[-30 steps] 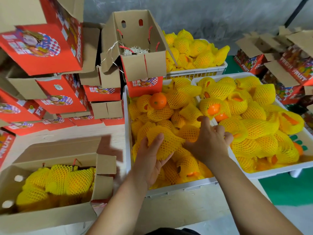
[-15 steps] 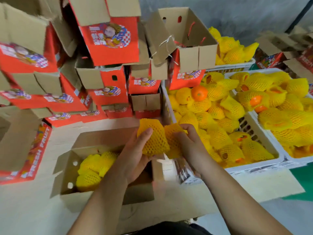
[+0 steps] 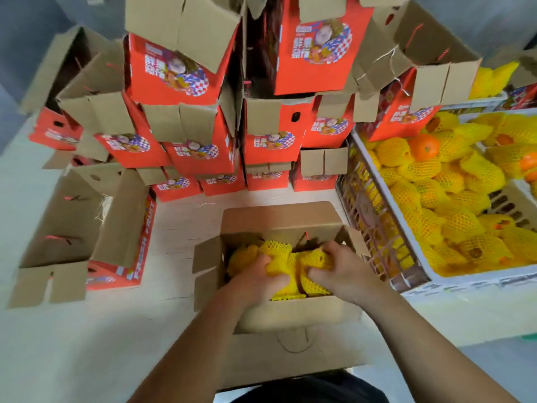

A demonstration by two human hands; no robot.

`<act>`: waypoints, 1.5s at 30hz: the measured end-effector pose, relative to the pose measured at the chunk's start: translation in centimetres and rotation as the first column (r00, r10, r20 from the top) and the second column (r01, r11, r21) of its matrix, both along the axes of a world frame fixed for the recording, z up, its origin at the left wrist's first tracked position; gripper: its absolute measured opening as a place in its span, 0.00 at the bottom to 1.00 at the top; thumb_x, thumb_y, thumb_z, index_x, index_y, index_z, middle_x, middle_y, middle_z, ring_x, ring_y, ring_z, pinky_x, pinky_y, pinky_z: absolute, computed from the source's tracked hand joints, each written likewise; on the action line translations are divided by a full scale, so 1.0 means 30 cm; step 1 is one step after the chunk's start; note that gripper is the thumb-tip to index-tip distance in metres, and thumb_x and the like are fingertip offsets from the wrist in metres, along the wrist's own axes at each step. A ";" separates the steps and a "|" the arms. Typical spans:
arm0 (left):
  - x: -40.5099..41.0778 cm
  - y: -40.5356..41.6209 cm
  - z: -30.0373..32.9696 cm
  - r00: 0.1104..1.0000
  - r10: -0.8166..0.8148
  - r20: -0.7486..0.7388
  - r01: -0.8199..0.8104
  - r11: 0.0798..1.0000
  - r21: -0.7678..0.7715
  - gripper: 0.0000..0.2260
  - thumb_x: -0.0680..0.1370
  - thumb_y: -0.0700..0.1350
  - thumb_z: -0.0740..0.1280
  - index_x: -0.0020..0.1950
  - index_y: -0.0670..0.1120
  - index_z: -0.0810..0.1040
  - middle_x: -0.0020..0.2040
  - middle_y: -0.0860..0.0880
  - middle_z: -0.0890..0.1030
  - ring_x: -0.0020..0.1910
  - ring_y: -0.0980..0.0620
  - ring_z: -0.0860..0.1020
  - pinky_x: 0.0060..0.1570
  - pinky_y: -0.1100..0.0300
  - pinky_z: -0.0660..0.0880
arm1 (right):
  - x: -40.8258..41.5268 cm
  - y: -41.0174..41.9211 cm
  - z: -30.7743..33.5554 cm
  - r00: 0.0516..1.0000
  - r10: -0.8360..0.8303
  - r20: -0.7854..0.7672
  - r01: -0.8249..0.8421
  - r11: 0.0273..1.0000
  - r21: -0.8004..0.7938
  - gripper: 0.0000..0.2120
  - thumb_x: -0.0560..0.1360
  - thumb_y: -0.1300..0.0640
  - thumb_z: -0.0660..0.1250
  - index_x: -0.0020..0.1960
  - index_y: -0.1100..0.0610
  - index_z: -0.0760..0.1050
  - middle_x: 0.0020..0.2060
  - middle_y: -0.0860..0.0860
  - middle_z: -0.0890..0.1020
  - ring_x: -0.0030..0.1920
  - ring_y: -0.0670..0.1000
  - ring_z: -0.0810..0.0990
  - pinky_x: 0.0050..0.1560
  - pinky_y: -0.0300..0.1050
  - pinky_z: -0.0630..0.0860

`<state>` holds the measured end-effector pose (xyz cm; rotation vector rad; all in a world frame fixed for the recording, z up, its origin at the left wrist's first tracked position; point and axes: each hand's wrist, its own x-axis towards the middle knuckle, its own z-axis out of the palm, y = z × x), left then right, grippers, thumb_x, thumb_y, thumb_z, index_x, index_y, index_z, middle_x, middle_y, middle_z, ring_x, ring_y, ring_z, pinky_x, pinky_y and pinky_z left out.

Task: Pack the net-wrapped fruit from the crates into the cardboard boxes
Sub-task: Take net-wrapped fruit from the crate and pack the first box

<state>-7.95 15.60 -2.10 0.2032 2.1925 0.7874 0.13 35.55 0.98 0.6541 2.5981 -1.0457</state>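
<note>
one netted fruit [image 3: 277, 257] is gripped by the left hand [image 3: 255, 282], another by the right hand [image 3: 343, 271], inside the near open box [image 3: 290, 314]; the crate [image 3: 374, 216] lies right, nearer the right hand.

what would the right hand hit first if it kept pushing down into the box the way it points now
Probably the net-wrapped fruit already in the open box; the right hand grips one there. Depth beneath is hidden.

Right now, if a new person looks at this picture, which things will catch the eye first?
First the stack of red boxes with open flaps, piled at the back. Then the white crate on the right, heaped with yellow net-wrapped fruit. In the middle, the left hand and right hand press netted fruit into an open cardboard box.
</note>
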 end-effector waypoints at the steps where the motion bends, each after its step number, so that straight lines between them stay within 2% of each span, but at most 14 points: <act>1: 0.008 0.011 -0.018 0.996 -0.078 -0.042 0.075 0.994 -0.081 0.35 0.74 0.66 0.71 0.77 0.56 0.65 0.77 0.48 0.68 0.74 0.44 0.68 0.68 0.55 0.66 | -0.007 -0.010 0.004 0.996 0.042 0.077 -0.044 0.999 0.027 0.26 0.69 0.42 0.73 0.65 0.45 0.74 0.57 0.52 0.80 0.58 0.54 0.79 0.58 0.50 0.77; 6: -0.006 0.070 -0.049 0.922 -0.343 -0.181 0.302 0.928 -0.219 0.32 0.73 0.66 0.72 0.69 0.49 0.70 0.66 0.46 0.78 0.63 0.44 0.76 0.57 0.54 0.71 | -0.047 -0.023 0.039 0.950 0.118 0.288 -0.104 0.993 -0.063 0.32 0.76 0.42 0.68 0.77 0.47 0.63 0.70 0.54 0.75 0.72 0.56 0.71 0.73 0.49 0.67; 11: -0.014 0.078 -0.060 0.857 -0.474 -0.201 0.379 0.845 -0.376 0.35 0.76 0.71 0.50 0.74 0.51 0.72 0.75 0.46 0.73 0.73 0.38 0.67 0.68 0.46 0.64 | -0.064 -0.008 0.053 0.885 0.137 0.444 -0.166 0.986 0.026 0.32 0.79 0.41 0.65 0.79 0.49 0.60 0.74 0.55 0.69 0.76 0.56 0.65 0.71 0.49 0.67; 13: -0.031 0.068 -0.059 0.836 -0.491 -0.245 0.375 0.837 -0.399 0.32 0.79 0.66 0.46 0.70 0.49 0.76 0.73 0.44 0.75 0.73 0.37 0.66 0.71 0.44 0.60 | -0.076 -0.014 0.057 0.870 0.133 0.474 -0.192 0.978 0.079 0.34 0.78 0.42 0.66 0.79 0.51 0.59 0.72 0.55 0.71 0.73 0.56 0.68 0.62 0.46 0.68; 15: -0.058 0.062 -0.068 0.839 -0.487 -0.245 0.403 0.856 -0.323 0.26 0.84 0.62 0.47 0.62 0.48 0.78 0.69 0.43 0.78 0.71 0.37 0.70 0.72 0.45 0.62 | -0.089 -0.027 0.059 0.863 0.127 0.489 -0.214 0.968 0.127 0.36 0.77 0.44 0.69 0.79 0.52 0.59 0.69 0.55 0.73 0.69 0.57 0.72 0.59 0.47 0.71; 17: -0.077 0.059 -0.082 0.834 -0.489 -0.257 0.425 0.865 -0.265 0.21 0.85 0.59 0.49 0.55 0.49 0.77 0.65 0.43 0.80 0.67 0.37 0.72 0.67 0.47 0.66 | -0.106 -0.048 0.054 0.850 0.138 0.509 -0.270 0.943 0.195 0.39 0.76 0.44 0.71 0.80 0.54 0.57 0.71 0.57 0.71 0.69 0.59 0.73 0.64 0.50 0.74; 23: -0.067 0.020 -0.133 0.839 -0.447 -0.310 0.410 0.894 -0.178 0.16 0.85 0.56 0.55 0.70 0.60 0.75 0.63 0.50 0.79 0.68 0.46 0.65 0.64 0.51 0.60 | -0.129 -0.092 0.012 0.804 0.176 0.568 -0.349 0.913 0.212 0.47 0.75 0.43 0.74 0.81 0.56 0.49 0.76 0.60 0.64 0.73 0.64 0.70 0.70 0.55 0.71; 28: -0.056 0.012 -0.114 0.838 -0.363 -0.408 0.339 0.931 -0.133 0.15 0.80 0.57 0.64 0.66 0.60 0.75 0.61 0.57 0.82 0.65 0.47 0.69 0.65 0.52 0.63 | -0.122 -0.079 -0.023 0.777 0.158 0.610 -0.342 0.919 0.197 0.43 0.75 0.42 0.71 0.77 0.52 0.48 0.73 0.56 0.63 0.74 0.63 0.67 0.72 0.59 0.66; 31: -0.043 0.014 -0.103 0.817 -0.300 -0.493 0.301 0.950 -0.079 0.09 0.78 0.57 0.69 0.56 0.59 0.76 0.55 0.57 0.79 0.59 0.50 0.73 0.62 0.52 0.69 | -0.104 -0.075 -0.046 0.778 0.131 0.614 -0.327 0.919 0.219 0.44 0.74 0.37 0.69 0.77 0.48 0.45 0.70 0.57 0.61 0.72 0.63 0.66 0.70 0.59 0.67; 35: -0.040 0.024 -0.092 0.903 -0.337 -0.267 0.332 0.941 -0.065 0.09 0.77 0.56 0.73 0.46 0.55 0.75 0.47 0.54 0.82 0.48 0.49 0.81 0.52 0.50 0.79 | -0.100 -0.068 -0.064 0.765 0.114 0.634 -0.289 0.941 0.179 0.40 0.78 0.45 0.67 0.78 0.49 0.44 0.69 0.59 0.60 0.71 0.66 0.67 0.68 0.60 0.70; 38: -0.051 0.043 -0.092 0.898 -0.357 -0.256 0.338 0.934 -0.117 0.09 0.77 0.56 0.75 0.47 0.54 0.77 0.49 0.51 0.84 0.50 0.48 0.81 0.50 0.54 0.78 | -0.100 -0.089 -0.090 0.771 0.097 0.629 -0.293 0.931 0.216 0.45 0.76 0.53 0.69 0.80 0.46 0.41 0.71 0.58 0.56 0.74 0.65 0.61 0.72 0.62 0.67; 40: -0.054 0.050 -0.093 0.894 -0.365 -0.259 0.339 0.930 -0.142 0.10 0.77 0.57 0.75 0.47 0.54 0.77 0.49 0.51 0.84 0.50 0.47 0.81 0.45 0.56 0.74 | -0.104 -0.087 -0.099 0.779 0.093 0.620 -0.303 0.922 0.242 0.51 0.75 0.49 0.71 0.81 0.45 0.35 0.75 0.56 0.54 0.77 0.63 0.55 0.76 0.62 0.62; 42: -0.056 0.044 -0.095 0.889 -0.365 -0.276 0.337 0.930 -0.147 0.10 0.77 0.57 0.74 0.47 0.55 0.76 0.48 0.52 0.84 0.49 0.48 0.81 0.42 0.57 0.70 | -0.121 -0.074 -0.084 0.784 0.139 0.604 -0.360 0.895 0.262 0.57 0.71 0.37 0.71 0.82 0.47 0.34 0.77 0.55 0.53 0.79 0.62 0.52 0.77 0.60 0.56; 45: -0.050 0.032 -0.100 0.882 -0.340 -0.326 0.314 0.940 -0.132 0.09 0.79 0.58 0.70 0.46 0.55 0.75 0.44 0.54 0.82 0.47 0.48 0.81 0.40 0.57 0.70 | -0.160 -0.062 -0.057 0.851 0.153 0.503 -0.355 0.873 0.335 0.51 0.69 0.30 0.66 0.82 0.51 0.49 0.77 0.55 0.60 0.78 0.61 0.58 0.76 0.59 0.57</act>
